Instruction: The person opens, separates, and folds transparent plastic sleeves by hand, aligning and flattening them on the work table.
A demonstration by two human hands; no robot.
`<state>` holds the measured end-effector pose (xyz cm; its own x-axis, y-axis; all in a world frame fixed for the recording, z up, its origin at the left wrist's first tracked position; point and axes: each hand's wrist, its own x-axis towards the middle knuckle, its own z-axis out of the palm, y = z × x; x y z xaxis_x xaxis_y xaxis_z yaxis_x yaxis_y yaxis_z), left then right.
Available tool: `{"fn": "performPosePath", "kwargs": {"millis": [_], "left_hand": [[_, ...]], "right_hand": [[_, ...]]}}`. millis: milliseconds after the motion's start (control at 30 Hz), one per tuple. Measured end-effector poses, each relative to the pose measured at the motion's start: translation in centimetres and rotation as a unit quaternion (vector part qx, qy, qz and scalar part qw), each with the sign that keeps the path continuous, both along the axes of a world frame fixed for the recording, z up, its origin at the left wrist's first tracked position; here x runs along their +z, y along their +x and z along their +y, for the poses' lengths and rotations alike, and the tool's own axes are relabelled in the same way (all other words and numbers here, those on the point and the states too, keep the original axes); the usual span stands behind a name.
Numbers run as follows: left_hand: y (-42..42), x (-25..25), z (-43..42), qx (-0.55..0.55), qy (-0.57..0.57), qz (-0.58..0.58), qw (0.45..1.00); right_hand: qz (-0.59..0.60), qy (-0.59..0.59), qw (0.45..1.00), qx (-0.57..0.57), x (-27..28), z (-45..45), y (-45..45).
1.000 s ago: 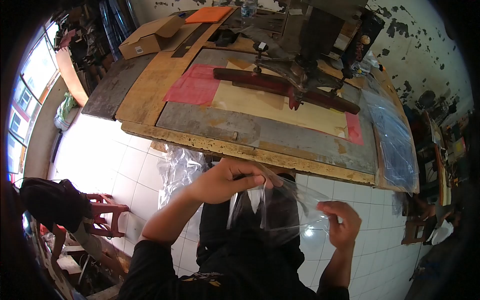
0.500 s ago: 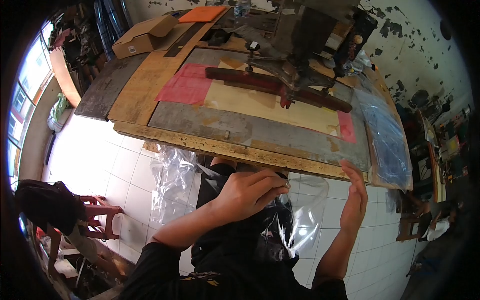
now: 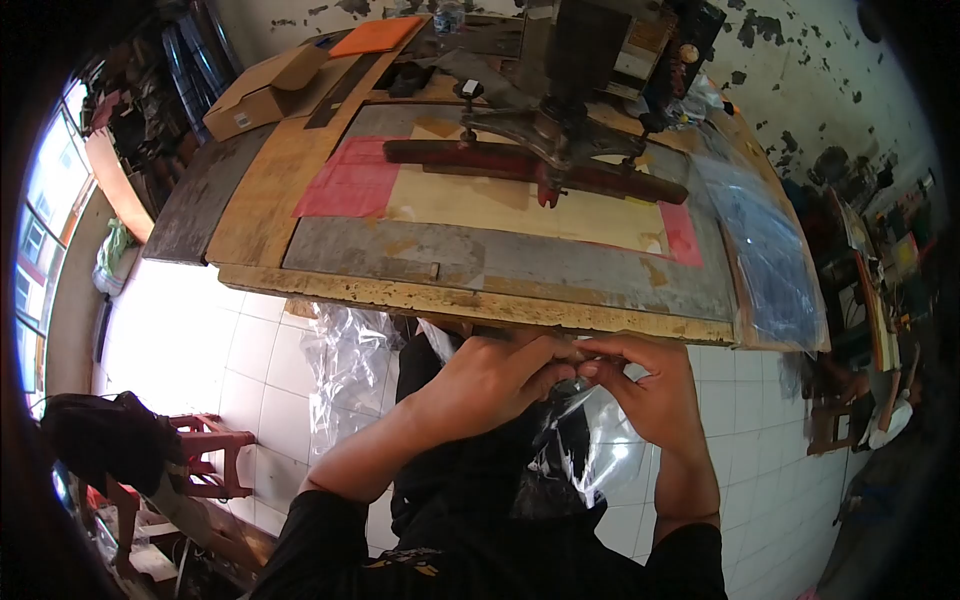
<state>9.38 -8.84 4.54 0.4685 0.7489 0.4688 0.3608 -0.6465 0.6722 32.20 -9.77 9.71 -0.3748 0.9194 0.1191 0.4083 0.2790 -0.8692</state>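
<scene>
My left hand (image 3: 490, 378) is closed in a pinch just below the front edge of the worktable (image 3: 480, 306). Fingertip to fingertip with it, my right hand (image 3: 652, 388) is also pinching. A clear plastic sheet (image 3: 605, 445) hangs from between the two sets of fingers over my lap, crumpled and shiny. Exactly where each fingertip grips it is partly hidden. Beyond my hands, a press with a dark red bar (image 3: 450, 153) stands over a grey plate (image 3: 400, 250) bearing a cream sheet (image 3: 480, 222) and pink pieces (image 3: 352, 178).
More clear plastic (image 3: 345, 370) hangs below the table on the left. Stacked plastic sheets (image 3: 755, 240) lie at its right end. A cardboard box (image 3: 260, 95) and an orange folder (image 3: 375, 37) sit at the back left. A red stool (image 3: 215, 455) and people are at the sides.
My right hand has moved left from its raised, spread position and now pinches beside my left fingertips. My left hand stays in its pinch. The view has shifted slightly.
</scene>
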Motion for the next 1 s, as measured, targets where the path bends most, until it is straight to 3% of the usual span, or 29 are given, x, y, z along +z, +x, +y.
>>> {"fn": "performPosePath", "kwargs": {"millis": [100,167,300,367,533,733,933,1000], "left_hand": [[0.1,1.2,-0.1,0.010,0.060,0.009,0.998],[0.2,2.0,-0.6,0.042,-0.158,-0.010,0.987],[-2.2,1.8,-0.3,0.057,-0.122,0.045,0.990],[-4.0,1.0,-0.3,0.000,-0.146,0.097,0.984],[-5.2,0.7,-0.5,0.023,-0.172,0.066,0.983],[-5.5,0.3,-0.3,0.016,-0.089,0.098,0.991],[-5.3,0.7,-0.3,0.033,-0.130,0.110,0.985],[-5.2,0.6,-0.2,0.042,-0.070,0.117,0.990]], "right_hand": [[0.011,0.026,0.999,-0.015,-0.3,0.1,0.1],[0.019,-0.007,0.999,-0.033,-0.3,0.3,0.5],[0.058,-0.043,0.994,-0.084,-1.2,0.7,1.8],[0.087,-0.046,0.987,-0.126,-1.2,1.0,2.3],[0.104,-0.018,0.986,-0.133,-1.3,1.1,2.8],[0.115,-0.004,0.983,-0.139,-1.4,1.4,2.6],[0.115,0.009,0.983,-0.144,-1.7,1.6,2.7],[0.114,0.012,0.983,-0.146,-1.7,1.7,2.7]]}}
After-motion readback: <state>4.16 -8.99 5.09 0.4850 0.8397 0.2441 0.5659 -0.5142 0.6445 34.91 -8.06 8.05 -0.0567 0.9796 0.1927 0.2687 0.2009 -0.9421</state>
